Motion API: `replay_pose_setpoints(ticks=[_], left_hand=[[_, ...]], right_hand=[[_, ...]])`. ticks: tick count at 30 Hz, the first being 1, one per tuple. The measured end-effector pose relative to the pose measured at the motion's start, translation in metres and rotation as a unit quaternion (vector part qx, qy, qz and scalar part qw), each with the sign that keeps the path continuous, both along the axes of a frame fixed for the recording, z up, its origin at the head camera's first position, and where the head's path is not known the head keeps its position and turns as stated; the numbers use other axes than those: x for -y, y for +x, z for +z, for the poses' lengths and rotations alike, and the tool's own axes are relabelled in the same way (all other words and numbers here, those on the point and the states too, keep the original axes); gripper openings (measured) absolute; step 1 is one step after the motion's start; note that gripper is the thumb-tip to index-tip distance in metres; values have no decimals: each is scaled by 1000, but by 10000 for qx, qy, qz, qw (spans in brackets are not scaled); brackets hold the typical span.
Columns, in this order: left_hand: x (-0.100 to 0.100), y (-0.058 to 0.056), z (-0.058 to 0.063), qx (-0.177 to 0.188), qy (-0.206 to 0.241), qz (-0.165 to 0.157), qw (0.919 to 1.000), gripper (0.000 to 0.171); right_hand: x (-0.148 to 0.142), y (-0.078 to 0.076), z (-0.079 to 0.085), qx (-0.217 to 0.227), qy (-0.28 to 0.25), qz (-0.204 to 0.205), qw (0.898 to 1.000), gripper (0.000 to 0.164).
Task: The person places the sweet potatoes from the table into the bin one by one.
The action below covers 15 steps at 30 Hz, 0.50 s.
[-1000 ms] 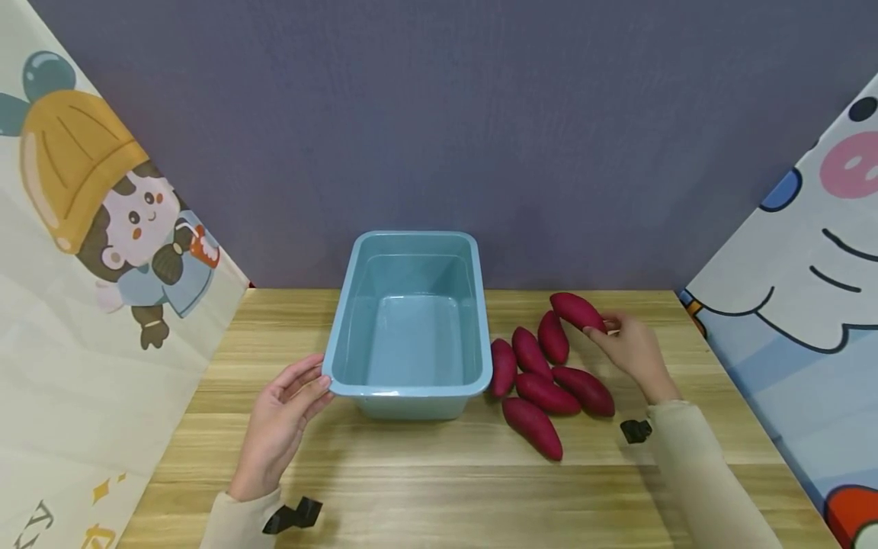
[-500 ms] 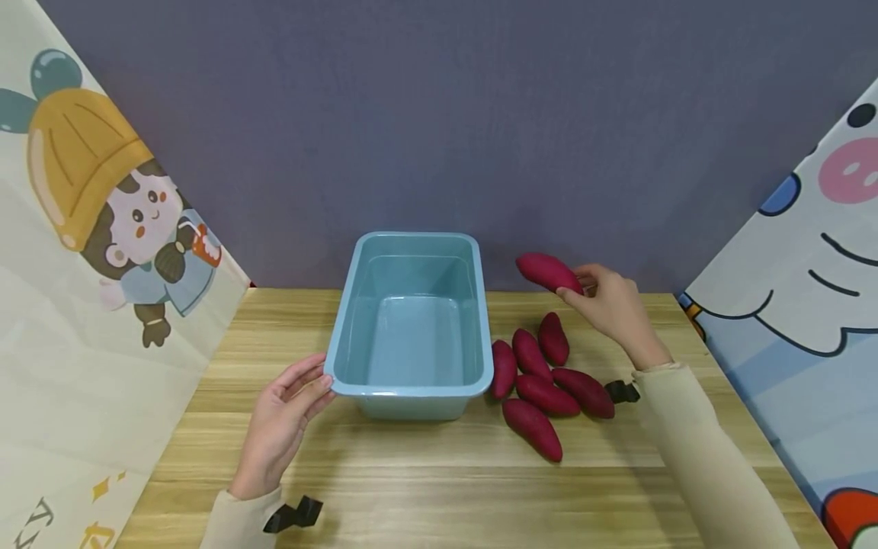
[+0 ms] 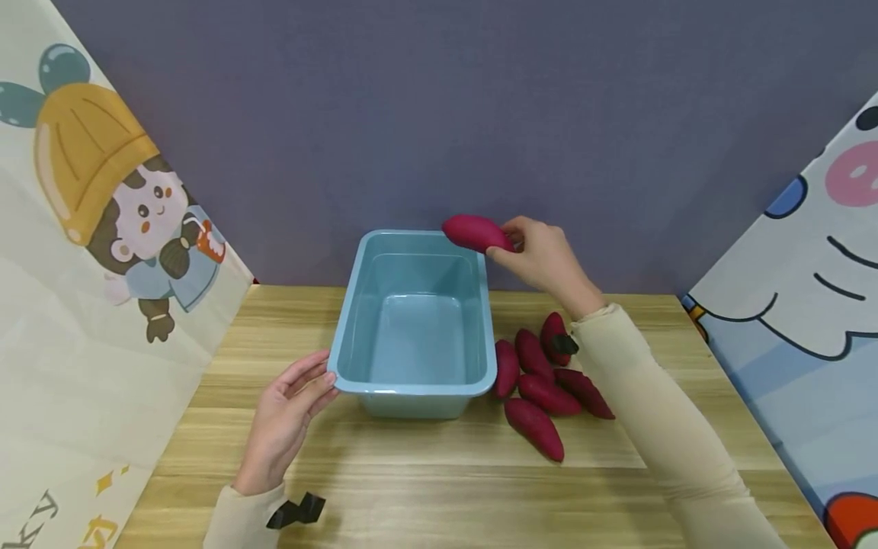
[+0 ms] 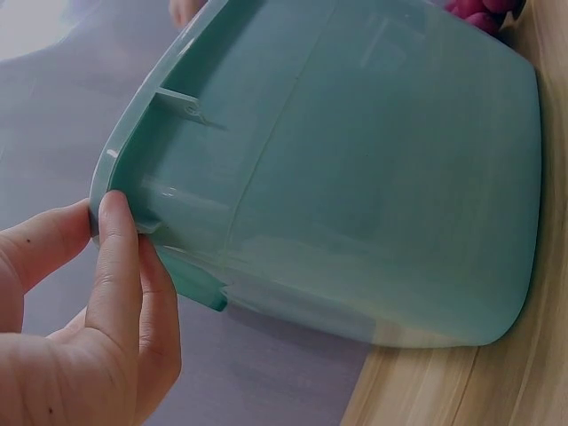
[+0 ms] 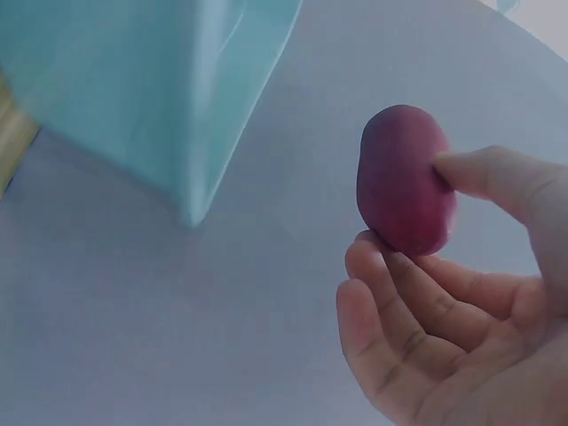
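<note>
A dark red sweet potato [image 3: 476, 232] is pinched by one end between the thumb and fingers of my right hand [image 3: 542, 255], up at the far right corner of a blue plastic tub [image 3: 415, 390]. In the right wrist view the sweet potato [image 5: 404, 182] shows end-on, apart from the tub wall [image 5: 106, 89]. My left hand [image 3: 284, 415] pinches the tub's near left rim, its thumb and fingers [image 4: 115, 275] on either side of the lip. No sweet potato shows inside the tub. Several more sweet potatoes [image 3: 533, 428] lie on the table just right of it.
The wooden table [image 3: 411, 488] runs back to a grey-blue wall [image 3: 309, 152]. Printed cartoon panels stand on the left [image 3: 41, 305] and right [image 3: 809, 305]. My right forearm [image 3: 658, 419] passes over part of the sweet potato pile.
My right hand has lifted the sweet potato off the right of the pile and carried it up and left to the tub's far right corner. The left hand stays on the rim.
</note>
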<state>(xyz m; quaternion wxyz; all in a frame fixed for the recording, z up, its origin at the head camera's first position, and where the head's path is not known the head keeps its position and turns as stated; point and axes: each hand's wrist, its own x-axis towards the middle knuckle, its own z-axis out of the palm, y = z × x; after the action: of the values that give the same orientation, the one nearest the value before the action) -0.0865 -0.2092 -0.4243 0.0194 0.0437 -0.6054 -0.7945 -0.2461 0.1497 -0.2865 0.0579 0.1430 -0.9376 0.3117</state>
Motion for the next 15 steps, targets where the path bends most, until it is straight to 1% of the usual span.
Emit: replay_pose_setpoints(ticks=[3, 6, 9, 15], left_hand=[[0, 0, 0, 0, 17, -6, 10000, 48], [0, 0, 0, 19, 3, 25, 10000, 48], [0, 0, 0, 39, -1, 45, 10000, 48], [0, 0, 0, 43, 15, 49, 10000, 48]], right_hand=[[20, -4, 3, 25, -66, 121, 9999, 50], [38, -8, 2, 52, -122, 239, 9996, 50], [55, -12, -2, 115, -132, 315, 9994, 50], [83, -18, -14, 433, -202, 367, 9982, 51]])
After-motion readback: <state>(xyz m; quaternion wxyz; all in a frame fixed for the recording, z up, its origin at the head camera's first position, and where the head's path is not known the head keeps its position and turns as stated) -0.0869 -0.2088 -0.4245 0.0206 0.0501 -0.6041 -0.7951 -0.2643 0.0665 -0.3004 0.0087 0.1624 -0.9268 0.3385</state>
